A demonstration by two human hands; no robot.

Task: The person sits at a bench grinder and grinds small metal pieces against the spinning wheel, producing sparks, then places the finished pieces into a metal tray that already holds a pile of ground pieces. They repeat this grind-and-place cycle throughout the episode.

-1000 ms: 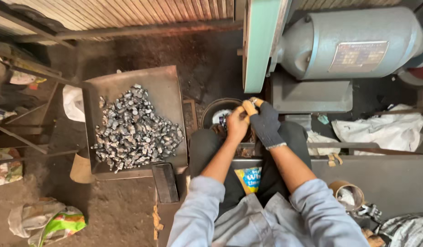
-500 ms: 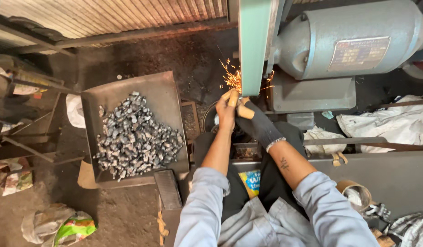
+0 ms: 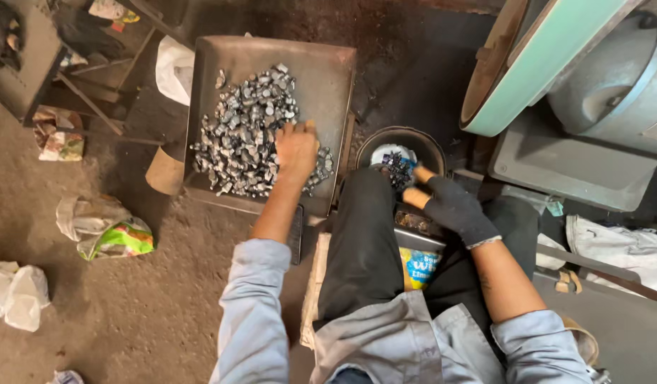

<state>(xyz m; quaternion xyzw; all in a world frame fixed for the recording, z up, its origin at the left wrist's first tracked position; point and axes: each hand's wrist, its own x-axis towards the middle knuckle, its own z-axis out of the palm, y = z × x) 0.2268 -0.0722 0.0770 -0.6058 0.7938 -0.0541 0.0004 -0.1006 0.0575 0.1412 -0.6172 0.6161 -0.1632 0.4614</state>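
Observation:
A square metal tray [image 3: 328,71] on the floor holds a heap of small grey metal pieces [image 3: 243,135]. My bare left hand [image 3: 296,149] lies palm down on the right side of the heap, fingers curled into the pieces; what it grips is hidden. My right hand [image 3: 449,203] wears a dark glove with bare fingertips. It hovers over the near rim of a round dark bowl [image 3: 385,139] with a few metal pieces in it, thumb and finger apart and nothing between them. The grinding wheel with its green guard [image 3: 527,71] stands beyond, to the right.
The grey grinder motor [image 3: 620,85] and its base [image 3: 570,163] fill the upper right. A crumpled green and white bag [image 3: 108,231] and a white bag [image 3: 15,295] lie on the dirt floor at left. White cloth [image 3: 620,245] lies at right. A metal frame [image 3: 94,107] stands at upper left.
Both hands have left the grinding wheel, where sparks flew half a second ago. My left hand has swung left onto the tray's heap; my right hand has dropped to the bowl.

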